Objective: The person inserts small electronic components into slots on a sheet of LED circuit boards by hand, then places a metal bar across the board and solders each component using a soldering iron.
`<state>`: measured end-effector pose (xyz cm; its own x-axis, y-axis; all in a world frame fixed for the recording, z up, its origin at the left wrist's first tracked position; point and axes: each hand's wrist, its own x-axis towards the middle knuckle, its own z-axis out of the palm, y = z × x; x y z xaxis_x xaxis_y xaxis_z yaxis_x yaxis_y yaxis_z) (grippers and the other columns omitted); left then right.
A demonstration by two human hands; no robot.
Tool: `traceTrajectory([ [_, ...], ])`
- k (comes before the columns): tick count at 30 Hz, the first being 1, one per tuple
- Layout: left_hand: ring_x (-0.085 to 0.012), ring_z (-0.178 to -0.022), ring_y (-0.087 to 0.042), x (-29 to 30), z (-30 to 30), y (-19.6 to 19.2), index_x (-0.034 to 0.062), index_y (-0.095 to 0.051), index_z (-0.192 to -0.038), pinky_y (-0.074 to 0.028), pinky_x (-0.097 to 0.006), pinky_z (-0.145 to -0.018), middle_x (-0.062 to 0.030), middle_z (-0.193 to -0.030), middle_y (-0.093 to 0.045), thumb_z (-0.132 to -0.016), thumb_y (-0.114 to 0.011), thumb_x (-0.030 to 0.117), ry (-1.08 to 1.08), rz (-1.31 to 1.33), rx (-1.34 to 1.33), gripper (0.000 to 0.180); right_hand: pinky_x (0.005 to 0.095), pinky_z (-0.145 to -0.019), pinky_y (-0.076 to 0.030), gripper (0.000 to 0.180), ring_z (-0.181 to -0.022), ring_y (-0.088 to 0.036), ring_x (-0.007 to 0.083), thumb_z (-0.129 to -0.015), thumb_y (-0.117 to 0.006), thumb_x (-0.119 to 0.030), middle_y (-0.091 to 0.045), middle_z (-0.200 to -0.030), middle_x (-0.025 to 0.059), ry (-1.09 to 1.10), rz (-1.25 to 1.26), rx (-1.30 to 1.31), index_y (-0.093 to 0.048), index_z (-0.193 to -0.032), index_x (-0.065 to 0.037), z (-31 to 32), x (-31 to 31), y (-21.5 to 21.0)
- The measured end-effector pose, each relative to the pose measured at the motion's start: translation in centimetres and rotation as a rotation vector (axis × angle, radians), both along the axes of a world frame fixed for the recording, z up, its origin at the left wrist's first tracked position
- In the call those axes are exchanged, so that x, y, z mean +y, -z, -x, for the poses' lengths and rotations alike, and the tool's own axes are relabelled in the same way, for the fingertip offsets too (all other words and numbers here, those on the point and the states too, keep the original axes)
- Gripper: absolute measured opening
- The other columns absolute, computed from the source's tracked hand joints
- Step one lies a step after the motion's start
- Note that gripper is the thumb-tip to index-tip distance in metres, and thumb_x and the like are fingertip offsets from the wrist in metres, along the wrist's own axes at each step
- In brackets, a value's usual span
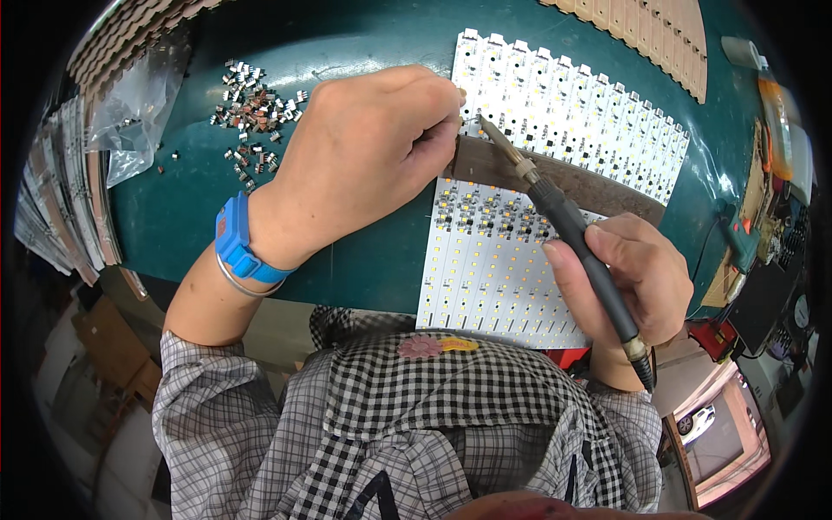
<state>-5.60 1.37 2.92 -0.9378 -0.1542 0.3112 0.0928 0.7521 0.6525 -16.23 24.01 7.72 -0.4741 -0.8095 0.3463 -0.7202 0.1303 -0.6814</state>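
Note:
My right hand (637, 282) grips a soldering iron (563, 217) by its dark handle. The iron's tip points up and left, at or just above the left part of a white LED circuit board panel (598, 108). Beside that tip, my left hand (364, 143) is closed in a pinch at the panel's left edge; whatever its fingertips hold is too small and hidden to name. A dark flat bar (563, 182) lies across the panel, below the tip. Nearer to me, the panel's lower part (503, 299) shows rows of small yellow LEDs and black components.
Left of the panel, small white and brown connectors (256, 108) lie heaped on the green table (355, 277). A clear plastic bag (143, 108) and stacked board strips (65, 199) occupy the far left. Brown boards (650, 35) lie at the back right, bottles (774, 121) at the right edge.

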Motion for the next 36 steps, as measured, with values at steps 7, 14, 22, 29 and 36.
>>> traceTrajectory([
  [7,-0.0081,-0.048,-0.045,-0.10,0.09,0.02,0.0055,-0.065,-0.083,-0.039,-0.023,-0.045,-0.0067,-0.093,-0.074,-0.077,-0.072,-0.001,0.000,-0.003,-0.015,0.011,0.0285,-0.045,-0.051,0.032,-0.055,-0.066,0.0225,-0.065,-0.089,-0.004,-0.065,-0.065,0.0117,0.047,-0.018,-0.025,-0.061,-0.079,-0.001,-0.31,-0.10,0.00],
  [14,-0.0098,-0.054,-0.054,-0.01,0.09,0.21,0.0036,-0.066,-0.084,-0.043,-0.022,-0.048,-0.0066,-0.093,-0.073,-0.078,-0.073,-0.001,-0.001,-0.019,0.002,0.010,0.0273,-0.047,-0.048,0.033,-0.057,-0.065,0.0214,-0.068,-0.085,0.002,-0.064,-0.065,0.0143,-0.038,-0.030,0.003,-0.057,-0.086,0.003,-0.05,-0.36,-0.63],
  [22,-0.0192,-0.072,-0.069,-0.01,-0.01,0.38,0.0028,-0.067,-0.085,-0.054,-0.026,-0.059,-0.0075,-0.091,-0.072,-0.076,-0.075,-0.002,0.007,0.032,0.016,0.013,0.0281,-0.044,-0.050,0.031,-0.052,-0.065,0.0220,-0.064,-0.089,-0.006,-0.064,-0.062,0.0103,-0.005,-0.012,0.044,-0.061,-0.077,0.000,-0.04,-0.69,-0.71],
  [29,-0.0209,-0.072,-0.069,-0.01,0.12,-0.20,0.0026,-0.067,-0.084,-0.054,-0.028,-0.059,-0.0071,-0.090,-0.071,-0.075,-0.075,-0.003,0.023,0.063,-0.040,0.013,0.0279,-0.043,-0.049,0.030,-0.053,-0.065,0.0213,-0.064,-0.089,-0.006,-0.064,-0.063,0.0097,-0.013,-0.020,0.072,-0.062,-0.078,-0.002,-0.01,-0.83,-0.74],
  [36,-0.0156,-0.057,-0.059,0.25,0.52,-0.39,0.0011,-0.066,-0.081,-0.046,-0.026,-0.051,-0.0062,-0.088,-0.070,-0.075,-0.073,-0.004,-0.003,0.030,-0.066,0.011,0.0283,-0.043,-0.049,0.031,-0.052,-0.064,0.0214,-0.064,-0.089,-0.006,-0.064,-0.064,0.0096,-0.054,0.002,0.078,-0.063,-0.080,-0.002,0.06,-0.70,-0.56],
])
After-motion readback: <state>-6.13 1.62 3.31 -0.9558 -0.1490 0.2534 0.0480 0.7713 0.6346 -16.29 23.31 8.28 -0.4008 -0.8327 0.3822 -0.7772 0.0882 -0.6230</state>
